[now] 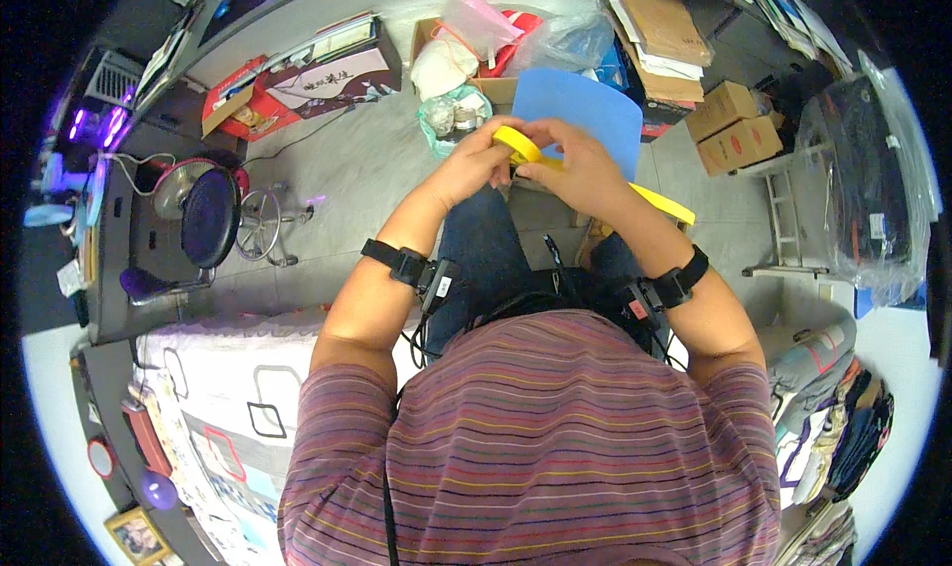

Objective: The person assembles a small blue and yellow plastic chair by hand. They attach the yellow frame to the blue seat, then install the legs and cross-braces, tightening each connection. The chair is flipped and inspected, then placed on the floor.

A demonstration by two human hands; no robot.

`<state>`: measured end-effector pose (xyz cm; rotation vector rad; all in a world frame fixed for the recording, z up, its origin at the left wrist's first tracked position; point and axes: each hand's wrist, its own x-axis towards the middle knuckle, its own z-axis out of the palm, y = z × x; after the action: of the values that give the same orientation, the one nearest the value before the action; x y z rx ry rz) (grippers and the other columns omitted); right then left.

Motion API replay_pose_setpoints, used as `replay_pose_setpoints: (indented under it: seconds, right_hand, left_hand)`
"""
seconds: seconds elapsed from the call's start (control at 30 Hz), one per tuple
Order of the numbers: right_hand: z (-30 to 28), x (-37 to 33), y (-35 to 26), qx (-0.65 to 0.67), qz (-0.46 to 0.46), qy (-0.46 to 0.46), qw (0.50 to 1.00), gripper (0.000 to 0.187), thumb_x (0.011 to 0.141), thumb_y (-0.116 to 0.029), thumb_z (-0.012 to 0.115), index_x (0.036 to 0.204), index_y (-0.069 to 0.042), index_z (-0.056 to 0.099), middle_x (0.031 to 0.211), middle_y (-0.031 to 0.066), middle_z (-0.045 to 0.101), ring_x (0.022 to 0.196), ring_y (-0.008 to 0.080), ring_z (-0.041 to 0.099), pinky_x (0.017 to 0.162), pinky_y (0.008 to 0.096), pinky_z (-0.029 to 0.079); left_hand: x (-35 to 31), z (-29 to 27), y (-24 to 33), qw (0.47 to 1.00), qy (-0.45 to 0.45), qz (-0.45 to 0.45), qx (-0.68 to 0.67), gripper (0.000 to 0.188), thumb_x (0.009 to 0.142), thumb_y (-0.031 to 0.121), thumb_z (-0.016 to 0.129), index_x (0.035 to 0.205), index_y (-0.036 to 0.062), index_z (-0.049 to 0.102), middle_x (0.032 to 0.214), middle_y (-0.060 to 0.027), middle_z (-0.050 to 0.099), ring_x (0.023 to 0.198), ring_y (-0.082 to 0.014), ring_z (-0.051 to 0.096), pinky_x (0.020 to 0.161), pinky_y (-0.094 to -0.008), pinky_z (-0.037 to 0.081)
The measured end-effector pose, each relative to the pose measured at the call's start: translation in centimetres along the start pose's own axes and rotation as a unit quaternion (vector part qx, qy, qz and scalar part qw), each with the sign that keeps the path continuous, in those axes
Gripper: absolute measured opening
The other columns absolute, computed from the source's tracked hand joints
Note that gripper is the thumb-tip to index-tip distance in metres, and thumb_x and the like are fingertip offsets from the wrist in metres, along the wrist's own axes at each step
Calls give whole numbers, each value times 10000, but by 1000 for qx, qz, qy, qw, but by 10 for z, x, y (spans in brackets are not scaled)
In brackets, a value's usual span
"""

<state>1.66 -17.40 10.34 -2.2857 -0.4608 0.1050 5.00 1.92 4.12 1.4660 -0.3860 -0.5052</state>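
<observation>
A yellow band (517, 144), bent into a rounded loop, is between my two hands above my knees. My left hand (476, 160) grips the loop's near-left side, fingers wrapped round it. My right hand (575, 167) pinches the band from the other side, thumb and fingers bent around it. A flat yellow length (662, 204) shows beyond my right wrist; whether it joins the loop is hidden by the hand. Just past my hands is a smooth blue panel (585, 105), perhaps a seat. Dark straps with small boxes circle both forearms.
A clear bag (456, 113) of small items lies beyond my left hand. Farther off are a bag-filled carton (501, 90) and brown cartons (739, 135). A wheeled stool (210, 217) stands left, a small ladder (785, 209) right, and a bed (238, 368) behind me.
</observation>
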Motion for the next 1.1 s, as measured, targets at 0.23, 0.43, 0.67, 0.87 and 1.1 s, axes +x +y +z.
replay_pose_setpoints:
  seconds: [0.23,0.43,0.67,0.87,1.1]
  right_hand:
    - [6,-3,3,53,-52,-11,997,368,853,-158,673,1186,-54,556,1083,161,657,1004,326,639,856,405,510]
    - [9,2,8,124,-30,-33,991,367,851,-124,665,1191,-53,547,1051,118,665,993,251,640,873,375,504]
    - [7,4,18,135,-39,-58,988,377,833,-110,669,1188,-59,553,1103,112,643,1030,239,627,889,362,501]
    - [6,7,13,126,-48,-64,989,365,829,-95,652,1170,-59,529,1076,121,648,1006,256,639,856,379,507]
    - [-20,2,0,53,-32,-69,996,408,828,-176,658,1186,-80,490,868,126,681,815,280,658,716,364,494]
  left_hand:
    - [-14,-6,-8,976,81,102,173,906,710,192,823,1457,64,326,1205,-80,553,796,-134,544,700,-263,476]
    - [-12,3,-31,929,145,145,307,1124,554,333,925,1447,22,319,1323,-179,515,1172,-300,527,1011,-390,416]
    - [10,14,-64,952,149,111,242,895,639,314,879,1352,28,420,1191,-206,601,1097,-358,595,929,-388,481]
    - [7,14,-68,955,136,60,258,515,727,169,767,1158,73,502,1052,-190,647,1018,-366,627,856,-409,494]
    - [2,19,-57,944,175,64,272,463,720,92,736,1119,54,504,1024,-188,638,1005,-374,621,838,-400,496]
